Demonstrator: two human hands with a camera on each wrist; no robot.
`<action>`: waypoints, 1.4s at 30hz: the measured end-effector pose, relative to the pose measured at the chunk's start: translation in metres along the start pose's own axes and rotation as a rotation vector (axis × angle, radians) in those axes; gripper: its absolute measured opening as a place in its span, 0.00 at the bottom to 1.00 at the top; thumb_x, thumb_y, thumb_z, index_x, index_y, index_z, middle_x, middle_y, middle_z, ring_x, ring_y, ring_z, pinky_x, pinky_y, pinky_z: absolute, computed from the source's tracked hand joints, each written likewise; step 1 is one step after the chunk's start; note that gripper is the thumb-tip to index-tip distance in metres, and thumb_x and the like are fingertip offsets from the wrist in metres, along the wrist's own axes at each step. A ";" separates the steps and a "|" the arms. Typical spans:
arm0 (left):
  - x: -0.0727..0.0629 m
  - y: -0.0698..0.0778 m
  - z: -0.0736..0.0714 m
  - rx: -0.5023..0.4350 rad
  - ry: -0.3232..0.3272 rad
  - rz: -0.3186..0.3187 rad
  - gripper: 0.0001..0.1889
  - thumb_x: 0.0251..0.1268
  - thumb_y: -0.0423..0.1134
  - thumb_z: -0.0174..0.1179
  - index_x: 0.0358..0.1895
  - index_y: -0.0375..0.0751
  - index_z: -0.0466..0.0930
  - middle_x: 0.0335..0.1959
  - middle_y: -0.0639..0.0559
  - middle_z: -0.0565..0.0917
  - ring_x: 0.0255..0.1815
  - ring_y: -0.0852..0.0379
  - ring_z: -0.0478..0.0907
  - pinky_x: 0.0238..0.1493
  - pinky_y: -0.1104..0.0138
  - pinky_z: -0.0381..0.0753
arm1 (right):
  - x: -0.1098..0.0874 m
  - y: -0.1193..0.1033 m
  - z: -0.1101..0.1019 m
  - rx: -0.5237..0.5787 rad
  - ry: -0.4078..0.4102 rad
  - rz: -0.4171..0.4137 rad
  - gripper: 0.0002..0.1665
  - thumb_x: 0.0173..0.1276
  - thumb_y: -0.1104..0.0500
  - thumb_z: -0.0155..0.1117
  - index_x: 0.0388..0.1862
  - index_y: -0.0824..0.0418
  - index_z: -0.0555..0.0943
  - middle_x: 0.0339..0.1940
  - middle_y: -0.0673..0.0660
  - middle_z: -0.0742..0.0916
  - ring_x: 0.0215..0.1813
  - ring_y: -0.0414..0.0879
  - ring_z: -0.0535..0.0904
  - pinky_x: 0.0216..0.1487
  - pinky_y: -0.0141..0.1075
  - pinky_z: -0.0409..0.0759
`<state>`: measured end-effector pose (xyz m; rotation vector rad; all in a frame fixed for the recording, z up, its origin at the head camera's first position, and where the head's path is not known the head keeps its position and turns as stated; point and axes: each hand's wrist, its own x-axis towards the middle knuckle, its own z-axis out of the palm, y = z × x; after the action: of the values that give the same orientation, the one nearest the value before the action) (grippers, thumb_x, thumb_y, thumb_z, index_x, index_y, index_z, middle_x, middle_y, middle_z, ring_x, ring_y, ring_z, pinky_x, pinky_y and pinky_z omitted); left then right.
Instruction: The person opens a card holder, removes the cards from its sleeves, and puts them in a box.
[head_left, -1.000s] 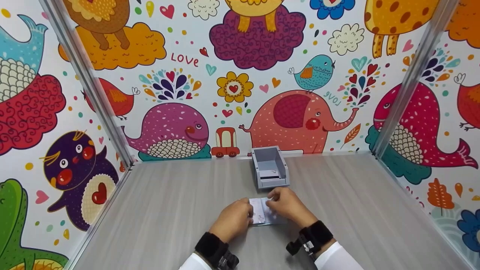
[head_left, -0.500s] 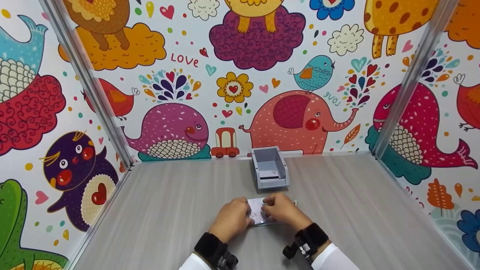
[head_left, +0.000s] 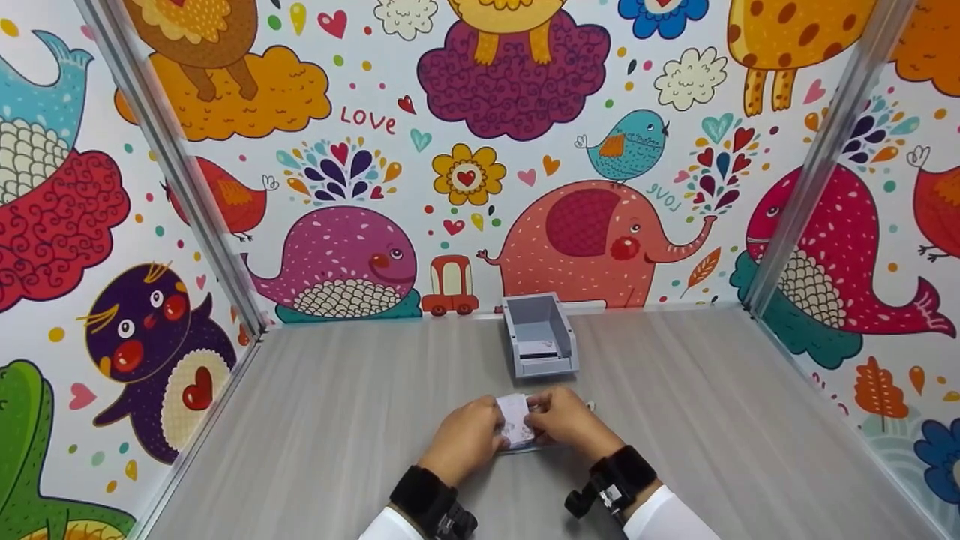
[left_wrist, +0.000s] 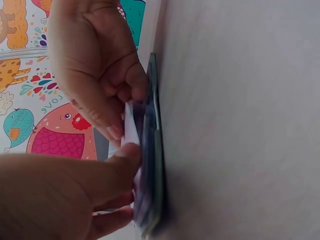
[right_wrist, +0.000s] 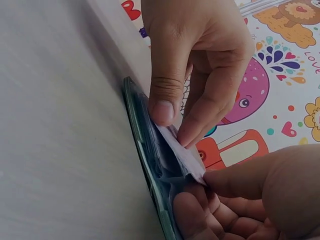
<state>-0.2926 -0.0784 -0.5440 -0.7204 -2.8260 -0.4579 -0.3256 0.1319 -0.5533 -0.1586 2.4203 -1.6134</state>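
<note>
A thin booklet with clear sleeves and a dark green edge, like a card holder (right_wrist: 132, 107), lies open on the table between the hands. A white card-like sheet (head_left: 514, 420) with a small printed pattern stands raised and tilted over it. My left hand (head_left: 466, 436) grips the left side, thumb on the sheet's edge in the left wrist view. My right hand (head_left: 568, 417) pinches the sheet's other edge between thumb and fingers, as the right wrist view shows; its other fingers curl beside the clear sleeve. Whether the sheet is inside a sleeve I cannot tell.
Just beyond the hands stands a grey plastic bin (head_left: 538, 335) with an open top, holding a white printed card (head_left: 537, 347) with a dark strip. The wood-grain table (head_left: 360, 390) meets cartoon-printed walls (head_left: 465, 90) at the back and sides.
My right hand has moved slightly left, towards my left hand. The white sheet, flat earlier, now tilts upward between the hands. My left hand stays nearly in place.
</note>
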 end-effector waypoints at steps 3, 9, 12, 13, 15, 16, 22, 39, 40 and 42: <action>0.000 0.001 -0.001 -0.005 -0.013 -0.012 0.11 0.60 0.41 0.85 0.32 0.45 0.89 0.35 0.56 0.81 0.32 0.58 0.78 0.38 0.59 0.82 | 0.000 0.000 0.000 0.010 -0.007 0.009 0.27 0.67 0.72 0.70 0.65 0.78 0.85 0.35 0.56 0.91 0.27 0.41 0.85 0.29 0.32 0.87; 0.000 0.002 -0.002 -0.022 -0.025 -0.036 0.12 0.59 0.42 0.85 0.30 0.45 0.89 0.35 0.57 0.81 0.31 0.59 0.76 0.37 0.60 0.81 | -0.001 0.000 -0.003 0.036 -0.041 0.013 0.21 0.69 0.73 0.69 0.61 0.75 0.87 0.34 0.54 0.89 0.29 0.42 0.84 0.29 0.30 0.85; 0.000 0.003 -0.002 -0.022 -0.030 -0.040 0.13 0.59 0.42 0.85 0.28 0.46 0.88 0.34 0.57 0.80 0.31 0.60 0.75 0.36 0.60 0.80 | -0.002 -0.002 -0.005 0.049 -0.052 0.012 0.19 0.69 0.73 0.67 0.58 0.75 0.87 0.33 0.54 0.88 0.28 0.42 0.83 0.29 0.30 0.84; 0.000 0.003 -0.002 -0.023 -0.031 -0.041 0.13 0.59 0.42 0.85 0.28 0.46 0.88 0.34 0.57 0.80 0.31 0.60 0.75 0.36 0.60 0.80 | -0.003 -0.003 -0.006 0.055 -0.053 0.013 0.19 0.68 0.73 0.67 0.57 0.75 0.87 0.33 0.54 0.88 0.28 0.42 0.83 0.29 0.30 0.84; 0.000 0.003 -0.002 -0.022 -0.031 -0.040 0.12 0.58 0.42 0.86 0.29 0.45 0.89 0.34 0.57 0.80 0.31 0.60 0.75 0.36 0.61 0.80 | -0.003 -0.004 -0.007 0.075 -0.055 0.020 0.19 0.66 0.73 0.66 0.56 0.75 0.86 0.34 0.55 0.88 0.29 0.43 0.84 0.30 0.31 0.85; 0.000 0.002 -0.002 -0.021 -0.030 -0.038 0.12 0.58 0.42 0.86 0.29 0.45 0.89 0.34 0.57 0.80 0.31 0.60 0.75 0.36 0.61 0.80 | -0.003 -0.005 -0.007 0.089 -0.056 0.023 0.19 0.65 0.73 0.65 0.56 0.75 0.86 0.35 0.55 0.88 0.30 0.43 0.84 0.30 0.31 0.85; 0.000 0.002 0.000 -0.013 -0.030 -0.030 0.13 0.57 0.41 0.86 0.29 0.46 0.88 0.34 0.57 0.79 0.32 0.61 0.74 0.37 0.61 0.79 | -0.002 -0.003 -0.004 0.129 -0.028 0.022 0.15 0.66 0.69 0.67 0.51 0.73 0.86 0.37 0.55 0.89 0.34 0.43 0.85 0.31 0.31 0.85; 0.001 0.001 -0.003 -0.075 -0.089 -0.099 0.13 0.61 0.40 0.85 0.34 0.43 0.87 0.36 0.56 0.81 0.33 0.59 0.74 0.40 0.60 0.81 | 0.000 -0.005 -0.004 0.005 0.047 0.045 0.13 0.68 0.69 0.71 0.51 0.68 0.91 0.39 0.57 0.92 0.37 0.45 0.87 0.34 0.33 0.86; 0.001 0.002 -0.004 -0.079 -0.092 -0.103 0.13 0.61 0.40 0.85 0.34 0.43 0.87 0.36 0.56 0.81 0.33 0.60 0.74 0.40 0.60 0.81 | -0.001 -0.006 -0.004 -0.002 0.052 0.048 0.13 0.68 0.69 0.71 0.51 0.68 0.91 0.39 0.57 0.92 0.37 0.45 0.88 0.34 0.33 0.86; 0.001 0.002 -0.004 -0.081 -0.096 -0.105 0.13 0.61 0.41 0.85 0.34 0.43 0.87 0.36 0.57 0.80 0.33 0.60 0.73 0.40 0.61 0.80 | -0.001 -0.007 -0.005 -0.013 0.061 0.048 0.14 0.67 0.70 0.71 0.51 0.68 0.91 0.38 0.57 0.92 0.36 0.45 0.88 0.34 0.34 0.86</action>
<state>-0.2921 -0.0773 -0.5397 -0.6268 -2.9612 -0.5726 -0.3259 0.1341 -0.5451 -0.0542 2.4611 -1.6045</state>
